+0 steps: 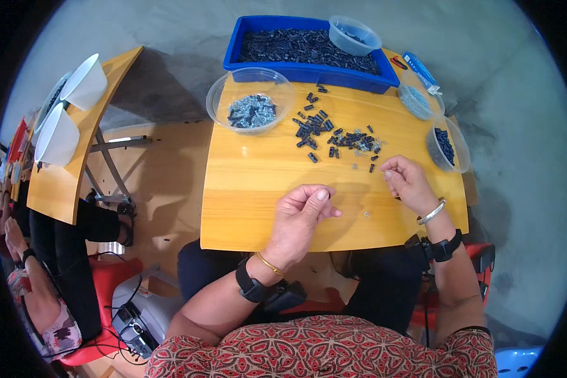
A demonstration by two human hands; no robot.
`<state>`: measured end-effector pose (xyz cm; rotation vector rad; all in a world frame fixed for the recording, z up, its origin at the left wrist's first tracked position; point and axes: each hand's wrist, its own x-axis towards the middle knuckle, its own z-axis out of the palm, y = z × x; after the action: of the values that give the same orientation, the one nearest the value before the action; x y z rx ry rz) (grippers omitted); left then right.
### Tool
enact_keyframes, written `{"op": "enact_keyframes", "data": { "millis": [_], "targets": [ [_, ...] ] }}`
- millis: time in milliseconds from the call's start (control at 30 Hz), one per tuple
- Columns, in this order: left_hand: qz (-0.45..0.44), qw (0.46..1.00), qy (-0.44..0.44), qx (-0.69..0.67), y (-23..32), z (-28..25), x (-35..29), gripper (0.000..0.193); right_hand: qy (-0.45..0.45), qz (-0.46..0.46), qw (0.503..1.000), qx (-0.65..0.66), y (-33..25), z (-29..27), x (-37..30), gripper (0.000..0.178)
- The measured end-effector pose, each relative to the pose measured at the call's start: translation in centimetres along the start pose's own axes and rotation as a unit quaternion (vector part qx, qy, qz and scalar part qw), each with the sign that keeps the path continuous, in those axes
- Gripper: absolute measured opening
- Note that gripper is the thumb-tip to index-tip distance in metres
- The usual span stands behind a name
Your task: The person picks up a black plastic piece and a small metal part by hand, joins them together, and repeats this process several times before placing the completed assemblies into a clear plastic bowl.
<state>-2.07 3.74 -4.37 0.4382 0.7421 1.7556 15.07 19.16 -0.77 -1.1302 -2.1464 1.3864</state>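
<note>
Over the front middle of the table, my left hand [300,217] is closed, thumb against the curled fingers; a dark speck shows by the thumb tip, too small to name. Farther right, my right hand [411,181] is closed in a pinch, and what it holds, if anything, is too small to make out. Beyond the hands lie a loose pile of small black plastic parts [309,130] and, to its right, a mixed heap of black parts and small clear or silvery pieces [363,142]. One tiny piece [366,214] lies alone between my hands.
A blue tray [230,63] full of black parts, with a clear bowl [377,44] in it, spans the far edge. Another clear bowl [213,104] holds shiny pieces; two tubs [436,113] [463,160] stand right. Leftward, a co-worker's arm [41,277] shows near another table [110,88].
</note>
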Motion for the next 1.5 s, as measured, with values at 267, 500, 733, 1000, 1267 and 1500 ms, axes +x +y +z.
{"op": "enact_keyframes", "data": {
  "millis": [267, 500, 733, 1000, 1267, 1500],
  "targets": [
    [0.016, 1.0, -0.017, 0.011, 0.1, 0.0, 0.3, 0.017, 0.008, -0.28, 0.902, -0.33, -2.0, 4.1, -7.4, 0.027],
    [0.01, 0.999, -0.024, 0.029, 0.0, 0.0, 0.2, 0.014, -0.084, -0.312, 0.897, -0.302, -1.6, 4.9, -7.6, 0.027],
    [0.005, 0.999, -0.021, 0.034, 0.0, -0.2, 0.2, 0.013, -0.043, -0.32, 0.9, -0.291, -2.0, 6.1, -7.5, 0.021],
    [0.012, 0.999, -0.03, 0.034, -0.1, -0.3, 0.3, 0.014, -0.051, -0.331, 0.905, -0.262, -1.3, 5.8, -6.8, 0.014],
    [0.001, 1.0, -0.019, 0.021, 0.0, -0.3, 0.3, 0.012, 0.054, -0.194, 0.941, -0.271, -3.0, 3.7, -1.0, 0.007],
    [0.009, 0.999, -0.03, 0.02, -0.3, -0.5, 0.2, 0.012, 0.022, -0.195, 0.917, -0.348, -2.9, 4.5, 2.5, 0.01]
  ]
}}
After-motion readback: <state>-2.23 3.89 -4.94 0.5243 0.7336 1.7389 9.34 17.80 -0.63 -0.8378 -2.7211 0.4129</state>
